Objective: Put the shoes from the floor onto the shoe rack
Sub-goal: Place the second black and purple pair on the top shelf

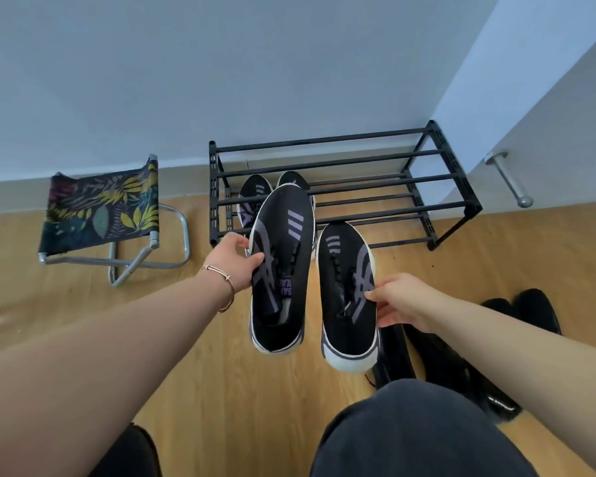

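Observation:
My left hand [233, 265] grips one black sneaker [283, 256] with purple stripes and a white sole by its left side. My right hand [398, 299] grips the matching sneaker [344, 280] by its right side. Both shoes hang in the air, toes pointing to the black metal shoe rack [338, 187] against the wall. A similar black and purple pair [255, 197] sits on a lower tier at the rack's left, partly hidden behind the held shoe. More black shoes [516, 311] lie on the wooden floor at the right.
A small folding stool [107, 215] with a leaf-print seat stands left of the rack. A door with a metal handle [508, 180] is at the right. Shiny black shoes [461, 370] lie by my knee [417, 428].

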The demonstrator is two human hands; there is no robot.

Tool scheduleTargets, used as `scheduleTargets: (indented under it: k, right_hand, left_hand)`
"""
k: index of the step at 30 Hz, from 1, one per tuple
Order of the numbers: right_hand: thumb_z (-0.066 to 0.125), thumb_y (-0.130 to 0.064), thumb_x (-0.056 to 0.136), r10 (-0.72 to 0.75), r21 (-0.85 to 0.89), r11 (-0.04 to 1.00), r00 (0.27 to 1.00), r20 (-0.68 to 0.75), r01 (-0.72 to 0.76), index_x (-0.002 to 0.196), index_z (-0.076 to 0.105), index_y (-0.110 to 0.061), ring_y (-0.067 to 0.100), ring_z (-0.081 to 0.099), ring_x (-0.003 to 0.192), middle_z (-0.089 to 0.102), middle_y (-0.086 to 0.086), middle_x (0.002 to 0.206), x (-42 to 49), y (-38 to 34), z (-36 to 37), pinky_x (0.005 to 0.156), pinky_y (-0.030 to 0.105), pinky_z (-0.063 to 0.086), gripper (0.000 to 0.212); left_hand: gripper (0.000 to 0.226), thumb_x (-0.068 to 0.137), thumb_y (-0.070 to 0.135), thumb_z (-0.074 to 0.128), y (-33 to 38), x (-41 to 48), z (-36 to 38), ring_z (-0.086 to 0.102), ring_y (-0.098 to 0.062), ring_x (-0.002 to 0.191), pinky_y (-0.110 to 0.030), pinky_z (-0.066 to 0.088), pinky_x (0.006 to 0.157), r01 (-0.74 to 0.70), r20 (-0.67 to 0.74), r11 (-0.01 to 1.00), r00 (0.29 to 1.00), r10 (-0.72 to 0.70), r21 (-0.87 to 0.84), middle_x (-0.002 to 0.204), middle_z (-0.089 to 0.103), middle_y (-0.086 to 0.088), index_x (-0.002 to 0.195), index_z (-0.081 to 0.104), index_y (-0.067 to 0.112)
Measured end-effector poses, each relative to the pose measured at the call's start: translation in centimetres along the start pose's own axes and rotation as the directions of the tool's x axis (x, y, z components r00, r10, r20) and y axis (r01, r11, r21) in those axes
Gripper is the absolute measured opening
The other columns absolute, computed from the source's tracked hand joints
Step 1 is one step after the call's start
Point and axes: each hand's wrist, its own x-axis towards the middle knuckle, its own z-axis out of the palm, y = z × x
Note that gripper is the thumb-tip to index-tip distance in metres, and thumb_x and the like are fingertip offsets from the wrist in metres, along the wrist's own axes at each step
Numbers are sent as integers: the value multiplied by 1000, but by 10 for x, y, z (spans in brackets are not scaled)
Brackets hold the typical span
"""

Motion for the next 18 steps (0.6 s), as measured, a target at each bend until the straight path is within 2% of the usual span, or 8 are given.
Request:
scheduleTargets:
  k: [3,4,6,8,12,16,18]
  right_hand:
    - [61,-6,97,17,19,1000,999,27,-17,114,65,3,35,74,89,74,24,102,-7,-8,-2,71,37,62,20]
    - [62,-7,96,21,27,999,999,36,-22,113,66,3,34,74,87,75,24,101,-8,-10,-3,71,37,61,19]
    - [63,-8,95,35,44,998,998,54,-38,111,67,3,33,74,84,75,25,98,-11,-14,-4,70,37,61,20]
    - [64,-8,94,50,58,997,996,73,-54,110,67,3,33,74,83,75,25,98,-16,-18,-6,70,37,61,20]
    - [67,-8,92,32,41,998,993,118,-37,109,69,3,33,75,81,76,23,93,-26,-27,-7,67,36,61,21]
    - [67,-11,93,-54,-3,999,997,57,54,109,68,-1,33,77,83,76,22,97,-23,-50,-1,66,35,61,19]
    - [65,-11,95,-111,-38,993,994,3,111,110,67,-2,33,76,86,75,21,100,-13,-67,4,68,36,62,18]
  left_hand:
    - [30,93,24,71,8,7,-12,72,-33,87,-47,65,70,9,-23,1000,1000,-8,7,102,65,-12,116,51,26]
    - [30,94,23,70,10,9,-15,70,-31,85,-43,65,65,8,-26,1000,1000,-8,11,100,63,-10,115,50,25]
    - [29,95,21,70,11,13,-19,65,-22,78,-26,58,44,2,-34,1000,999,-1,15,94,58,-3,114,48,25]
    - [29,96,16,68,12,15,-22,62,-19,76,-20,51,37,27,-17,999,999,-28,-41,93,55,-1,114,48,23]
    - [31,96,9,66,14,16,-25,70,-31,89,-39,64,61,156,64,968,987,-146,-198,104,61,-13,120,50,21]
    - [25,96,10,67,15,23,-29,72,-31,88,-36,64,58,170,72,959,985,-158,-228,105,64,-16,114,53,20]
    - [23,95,10,67,17,29,-30,73,-32,90,-43,65,69,163,65,956,986,-151,-244,105,66,-16,112,55,18]
